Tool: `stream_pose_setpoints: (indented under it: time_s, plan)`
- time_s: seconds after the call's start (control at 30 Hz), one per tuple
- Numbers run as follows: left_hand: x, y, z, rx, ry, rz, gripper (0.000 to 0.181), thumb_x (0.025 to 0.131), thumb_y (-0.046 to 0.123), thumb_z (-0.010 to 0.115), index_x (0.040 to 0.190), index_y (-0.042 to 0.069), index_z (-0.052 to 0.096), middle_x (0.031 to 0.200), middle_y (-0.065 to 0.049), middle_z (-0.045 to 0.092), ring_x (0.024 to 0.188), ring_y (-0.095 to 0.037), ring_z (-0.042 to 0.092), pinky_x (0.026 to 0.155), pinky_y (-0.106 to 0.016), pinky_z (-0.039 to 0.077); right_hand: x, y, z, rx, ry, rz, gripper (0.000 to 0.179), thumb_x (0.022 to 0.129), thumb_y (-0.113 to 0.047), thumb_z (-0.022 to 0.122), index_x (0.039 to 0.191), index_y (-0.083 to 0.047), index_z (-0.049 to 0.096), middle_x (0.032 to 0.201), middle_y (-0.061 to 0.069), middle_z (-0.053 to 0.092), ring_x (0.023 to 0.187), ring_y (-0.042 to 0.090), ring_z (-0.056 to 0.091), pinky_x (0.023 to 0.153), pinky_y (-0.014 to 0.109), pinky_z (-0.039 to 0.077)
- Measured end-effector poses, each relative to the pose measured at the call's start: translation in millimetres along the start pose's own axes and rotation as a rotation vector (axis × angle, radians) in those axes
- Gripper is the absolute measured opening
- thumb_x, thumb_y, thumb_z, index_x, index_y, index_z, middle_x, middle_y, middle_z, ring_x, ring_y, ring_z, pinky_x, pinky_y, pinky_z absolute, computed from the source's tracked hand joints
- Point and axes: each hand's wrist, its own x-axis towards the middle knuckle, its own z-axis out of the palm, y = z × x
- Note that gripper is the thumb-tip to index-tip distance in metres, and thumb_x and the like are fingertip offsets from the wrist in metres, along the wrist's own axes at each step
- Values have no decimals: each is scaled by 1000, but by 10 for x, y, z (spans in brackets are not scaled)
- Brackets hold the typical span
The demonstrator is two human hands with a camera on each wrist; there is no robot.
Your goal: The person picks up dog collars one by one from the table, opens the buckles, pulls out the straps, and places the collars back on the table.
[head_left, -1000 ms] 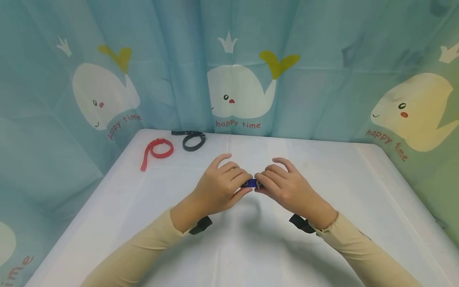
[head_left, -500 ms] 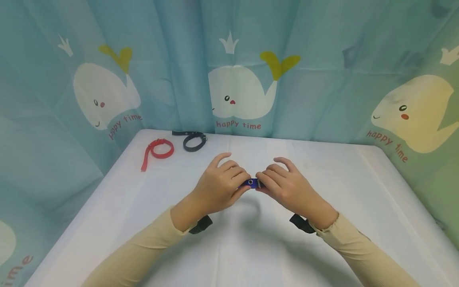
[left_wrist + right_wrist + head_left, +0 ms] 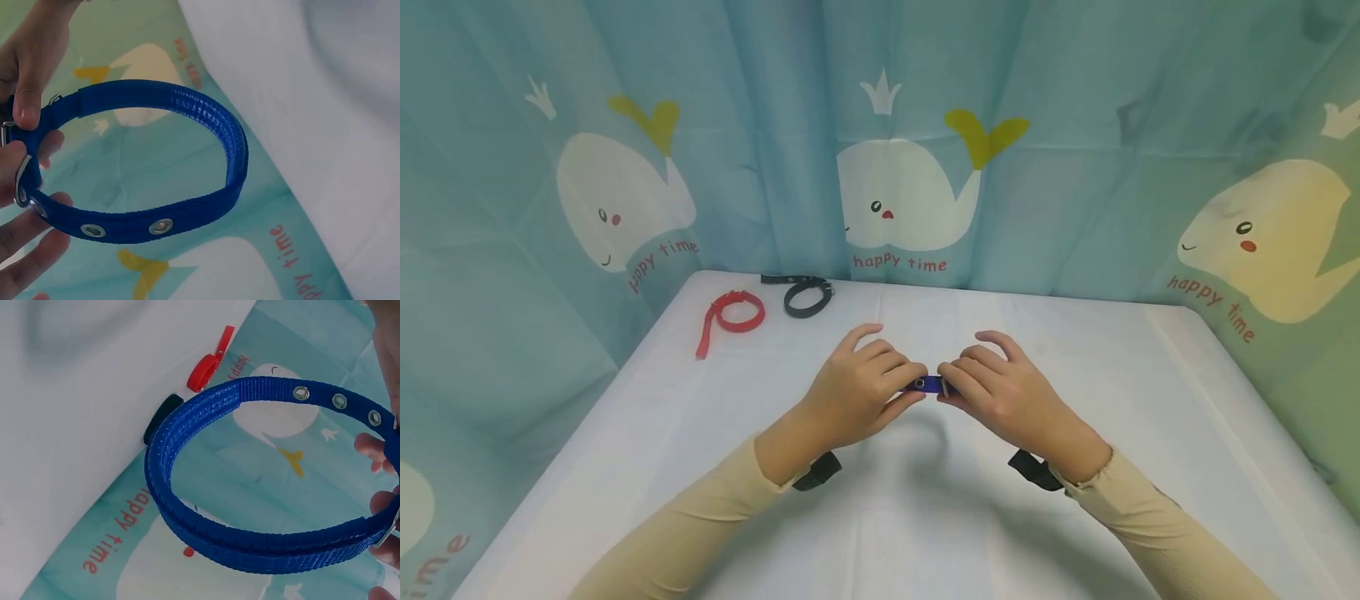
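A blue webbing collar [image 3: 125, 95] is held up over the table between my two hands, curved into a loop. In the head view my left hand [image 3: 863, 392] pinches one end, next to a metal eyelet [image 3: 920, 383]. My right hand [image 3: 1002, 392] pinches the other end beside the metal buckle [image 3: 946, 386]. Several eyelets run along the strap in the left wrist view, with a D-ring [image 3: 22, 181] near the left fingers. The right wrist view shows the padded inner side of the collar [image 3: 269, 553]. Fingers hide part of where the two ends meet.
At the far left of the white table [image 3: 1075, 375] lie a red collar [image 3: 741, 327] and a black collar [image 3: 805, 313], each coiled with its tail sticking out. A blue-green curtain [image 3: 1075, 83] printed with whales hangs around the table's back and sides.
The hands have shifted very slightly apart, so a little more blue strap shows between the fingertips. The eyelet by the left fingers now shows more plainly than a second ago.
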Motion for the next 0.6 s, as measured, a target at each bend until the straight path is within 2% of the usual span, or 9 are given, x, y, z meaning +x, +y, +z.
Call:
stream_pose_setpoints:
  time_s: [0.23,0.33,0.47,0.6]
  plan:
    - [-29,-40,-25,18,-43,-12,32,76,33,77,103,16,70,76,4,72,73,-11,64,98,-42,46,-35,46,-33,9,25,24,37,100,-29,43,93,0,65,80,7,69,73,19,61,84,45,51]
    - [-24,-41,-31,9,-37,-15,31,76,33,77,101,16,71,74,4,71,72,-10,64,98,-42,46,-35,51,-41,21,36,25,39,100,-30,42,93,0,65,79,7,69,72,20,61,83,46,51]
    - [14,-14,-21,10,-25,24,27,81,36,72,100,16,71,77,4,71,74,-11,64,98,-42,45,-12,30,-24,26,35,-3,35,99,-28,45,93,-1,66,78,6,69,73,19,62,84,45,51]
    - [12,-12,-16,29,-25,25,25,80,34,74,98,17,71,79,6,72,75,-10,64,98,-42,46,-19,26,-19,28,46,-11,36,99,-29,45,91,-1,67,76,5,69,72,19,62,83,45,51]
